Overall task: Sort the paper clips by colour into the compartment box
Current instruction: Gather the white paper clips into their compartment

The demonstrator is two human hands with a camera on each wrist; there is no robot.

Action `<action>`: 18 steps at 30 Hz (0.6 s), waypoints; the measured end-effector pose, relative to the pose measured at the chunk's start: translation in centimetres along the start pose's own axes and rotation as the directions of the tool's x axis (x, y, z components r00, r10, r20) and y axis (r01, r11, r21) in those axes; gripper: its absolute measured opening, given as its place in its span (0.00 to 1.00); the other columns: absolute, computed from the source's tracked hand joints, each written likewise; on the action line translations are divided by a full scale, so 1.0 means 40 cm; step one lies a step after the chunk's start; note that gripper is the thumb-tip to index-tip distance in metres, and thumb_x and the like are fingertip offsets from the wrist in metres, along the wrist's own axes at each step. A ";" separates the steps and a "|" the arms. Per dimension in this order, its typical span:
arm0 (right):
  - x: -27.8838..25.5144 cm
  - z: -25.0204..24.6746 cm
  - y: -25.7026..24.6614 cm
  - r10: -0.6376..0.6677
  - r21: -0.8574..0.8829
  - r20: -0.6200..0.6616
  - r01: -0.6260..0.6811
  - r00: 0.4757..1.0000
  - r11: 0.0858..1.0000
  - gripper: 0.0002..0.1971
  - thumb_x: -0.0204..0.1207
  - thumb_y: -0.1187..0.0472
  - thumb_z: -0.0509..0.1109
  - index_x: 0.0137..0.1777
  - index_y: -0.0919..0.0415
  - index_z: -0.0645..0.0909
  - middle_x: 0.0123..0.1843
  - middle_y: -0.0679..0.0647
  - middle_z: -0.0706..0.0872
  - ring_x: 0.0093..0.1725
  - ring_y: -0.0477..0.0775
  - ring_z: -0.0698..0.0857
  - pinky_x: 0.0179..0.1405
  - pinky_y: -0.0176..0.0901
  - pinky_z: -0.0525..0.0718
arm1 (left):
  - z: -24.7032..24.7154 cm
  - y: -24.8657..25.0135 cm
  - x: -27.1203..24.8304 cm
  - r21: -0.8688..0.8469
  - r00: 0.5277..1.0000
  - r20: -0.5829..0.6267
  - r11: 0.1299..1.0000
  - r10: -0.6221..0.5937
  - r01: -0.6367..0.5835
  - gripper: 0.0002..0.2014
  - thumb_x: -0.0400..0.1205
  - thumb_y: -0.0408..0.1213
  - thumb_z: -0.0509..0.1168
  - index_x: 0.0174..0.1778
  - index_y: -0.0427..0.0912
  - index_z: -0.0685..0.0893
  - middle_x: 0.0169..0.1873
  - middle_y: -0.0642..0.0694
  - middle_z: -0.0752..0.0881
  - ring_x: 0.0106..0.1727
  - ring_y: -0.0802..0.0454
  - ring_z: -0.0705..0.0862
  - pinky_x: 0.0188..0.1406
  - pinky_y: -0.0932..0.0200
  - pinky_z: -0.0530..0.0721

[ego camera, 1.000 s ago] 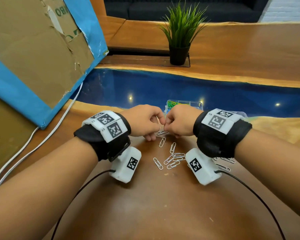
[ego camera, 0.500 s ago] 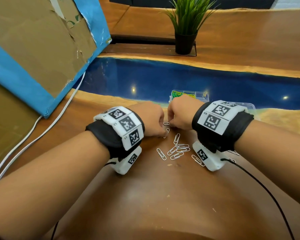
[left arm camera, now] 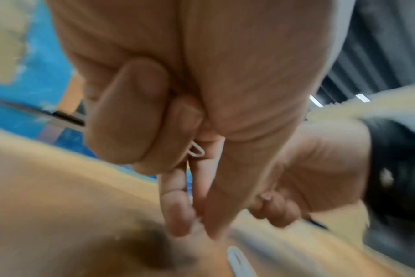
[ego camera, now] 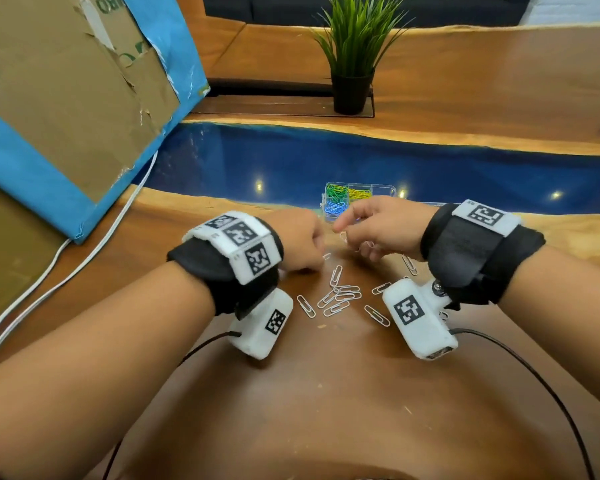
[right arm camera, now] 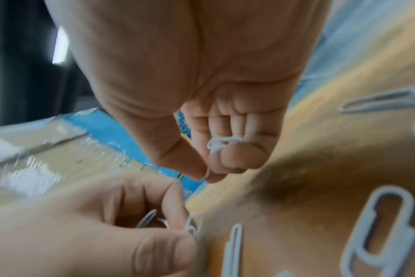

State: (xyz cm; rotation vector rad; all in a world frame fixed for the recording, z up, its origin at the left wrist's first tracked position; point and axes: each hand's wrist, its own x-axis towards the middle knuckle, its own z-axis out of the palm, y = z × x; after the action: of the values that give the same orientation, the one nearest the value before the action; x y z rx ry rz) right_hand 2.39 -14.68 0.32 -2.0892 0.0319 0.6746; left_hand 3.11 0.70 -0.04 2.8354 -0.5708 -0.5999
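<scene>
Several white paper clips [ego camera: 340, 296] lie loose on the wooden table between my wrists. My left hand [ego camera: 317, 263] is low at the pile's far edge, fingers curled. It keeps a white clip [left arm camera: 197, 150] tucked in them while its fingertips [left arm camera: 178, 221] press on the table. My right hand [ego camera: 342, 233] is raised just above the table. It pinches a white clip [right arm camera: 206, 175] between thumb and forefinger, and another white clip [right arm camera: 223, 143] lies in its curled fingers. The clear compartment box [ego camera: 381, 187] stands just beyond both hands and holds green, yellow and blue clips.
A torn cardboard box with blue tape [ego camera: 66, 98] leans at the left, with a white cable [ego camera: 66, 265] running beside it. A potted plant [ego camera: 352, 64] stands at the back. A blue resin strip [ego camera: 257, 157] crosses the table behind the compartment box.
My hands have come apart. The right hand has risen off the table with a white clip and shifted right; the left hand stays low at the pile.
</scene>
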 end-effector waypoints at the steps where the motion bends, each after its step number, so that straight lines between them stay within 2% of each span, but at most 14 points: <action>1: 0.001 -0.001 0.002 0.032 0.093 0.025 -0.034 0.999 0.995 0.10 0.76 0.73 0.60 0.49 0.60 0.80 0.30 0.56 0.77 0.26 0.50 0.74 0.24 0.36 0.77 | -0.004 -0.012 -0.004 -0.056 1.000 -0.003 0.998 -0.004 0.004 0.11 0.74 0.41 0.71 0.28 0.48 0.77 0.27 0.55 0.80 0.33 0.56 0.78 0.31 0.63 0.72; 3: 0.000 0.001 0.000 0.064 0.198 0.045 -0.071 0.997 0.978 0.12 0.78 0.72 0.56 0.52 0.64 0.80 0.31 0.57 0.75 0.26 0.50 0.73 0.20 0.34 0.76 | -0.007 -0.032 -0.018 -0.196 1.000 0.018 0.981 -0.004 0.007 0.11 0.75 0.40 0.72 0.30 0.48 0.78 0.27 0.54 0.79 0.28 0.58 0.76 0.26 0.66 0.71; 6: 0.007 0.010 -0.008 0.098 0.245 0.019 -0.099 0.995 0.964 0.10 0.78 0.69 0.55 0.43 0.63 0.78 0.31 0.56 0.76 0.26 0.50 0.74 0.19 0.34 0.76 | 0.002 -0.053 -0.044 -0.529 0.993 0.109 0.848 0.033 0.030 0.09 0.77 0.30 0.70 0.40 0.48 0.79 0.32 0.46 0.80 0.31 0.53 0.75 0.27 0.64 0.74; 7: 0.009 0.015 -0.010 0.079 0.185 0.000 -0.078 0.997 0.980 0.08 0.78 0.67 0.57 0.42 0.62 0.78 0.31 0.55 0.76 0.27 0.51 0.74 0.21 0.35 0.75 | 0.007 -0.060 -0.050 -0.587 0.990 0.131 0.809 0.057 0.031 0.10 0.78 0.27 0.69 0.44 0.48 0.79 0.32 0.45 0.79 0.30 0.53 0.75 0.25 0.65 0.74; 8: 0.006 0.020 -0.013 0.020 0.031 -0.034 -0.019 0.999 0.999 0.07 0.77 0.65 0.60 0.42 0.62 0.79 0.31 0.53 0.76 0.29 0.51 0.75 0.24 0.36 0.74 | 0.012 -0.066 -0.055 -0.609 0.987 0.145 0.792 0.071 0.033 0.10 0.79 0.26 0.67 0.47 0.47 0.79 0.30 0.45 0.77 0.27 0.54 0.74 0.23 0.67 0.74; 9: 0.004 0.025 -0.014 -0.082 -0.208 -0.060 0.068 0.995 0.976 0.05 0.76 0.63 0.63 0.44 0.60 0.81 0.31 0.50 0.76 0.32 0.50 0.75 0.27 0.36 0.73 | 0.015 -0.068 -0.059 -0.617 0.985 0.155 0.786 0.076 0.036 0.11 0.80 0.25 0.65 0.50 0.46 0.80 0.29 0.46 0.76 0.24 0.56 0.74 0.21 0.69 0.75; 10: 0.001 0.030 -0.016 -0.201 -0.451 -0.043 0.160 0.979 0.878 0.04 0.75 0.61 0.66 0.46 0.55 0.82 0.31 0.47 0.75 0.34 0.49 0.76 0.29 0.35 0.72 | 0.019 -0.069 -0.061 -0.625 0.984 0.164 0.779 0.070 0.048 0.10 0.81 0.24 0.63 0.49 0.44 0.80 0.27 0.46 0.75 0.22 0.57 0.74 0.21 0.69 0.77; 11: -0.003 0.036 -0.021 -0.291 -0.632 0.017 0.236 0.956 0.738 0.06 0.74 0.61 0.67 0.48 0.51 0.83 0.31 0.45 0.74 0.34 0.46 0.74 0.29 0.33 0.69 | 0.022 -0.067 -0.063 -0.640 0.983 0.178 0.765 0.051 0.077 0.10 0.81 0.23 0.61 0.46 0.43 0.80 0.27 0.46 0.75 0.22 0.58 0.75 0.23 0.67 0.79; 12: -0.008 0.044 -0.026 -0.318 -0.730 0.092 0.281 0.944 0.623 0.09 0.73 0.62 0.68 0.50 0.47 0.83 0.31 0.44 0.72 0.32 0.43 0.73 0.29 0.32 0.67 | 0.024 -0.065 -0.063 -0.661 0.982 0.187 0.743 0.030 0.103 0.11 0.80 0.22 0.58 0.41 0.42 0.79 0.28 0.45 0.74 0.23 0.56 0.76 0.24 0.65 0.81; 13: -0.010 0.052 -0.030 -0.303 -0.778 0.156 0.306 0.940 0.548 0.12 0.74 0.62 0.67 0.52 0.45 0.83 0.32 0.43 0.72 0.33 0.41 0.72 0.29 0.32 0.67 | 0.023 -0.061 -0.063 -0.676 0.982 0.190 0.727 0.012 0.122 0.12 0.80 0.22 0.55 0.36 0.42 0.77 0.28 0.44 0.74 0.25 0.55 0.77 0.23 0.64 0.82; 16: -0.010 0.067 -0.039 -0.267 -0.841 0.229 0.328 0.936 0.429 0.11 0.75 0.61 0.68 0.53 0.47 0.85 0.37 0.43 0.74 0.42 0.47 0.75 0.39 0.37 0.72 | 0.019 -0.051 -0.063 -0.655 0.983 0.183 0.742 -0.024 0.140 0.10 0.77 0.26 0.54 0.31 0.40 0.73 0.26 0.44 0.73 0.23 0.52 0.73 0.19 0.64 0.75; 18: -0.010 0.069 -0.038 -0.282 -0.859 0.227 0.328 0.932 0.393 0.09 0.75 0.61 0.67 0.50 0.49 0.86 0.32 0.41 0.72 0.43 0.47 0.74 0.36 0.36 0.70 | 0.014 -0.039 -0.070 -0.589 0.981 0.196 0.799 -0.001 0.119 0.01 0.72 0.33 0.59 0.35 0.40 0.75 0.26 0.44 0.72 0.23 0.51 0.70 0.21 0.64 0.71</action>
State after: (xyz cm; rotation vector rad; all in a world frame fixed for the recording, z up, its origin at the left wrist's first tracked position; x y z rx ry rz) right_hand 1.21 -11.72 0.49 -2.9706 -0.9371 0.5392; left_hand 1.02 3.21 0.05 2.2105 -0.2470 -0.8832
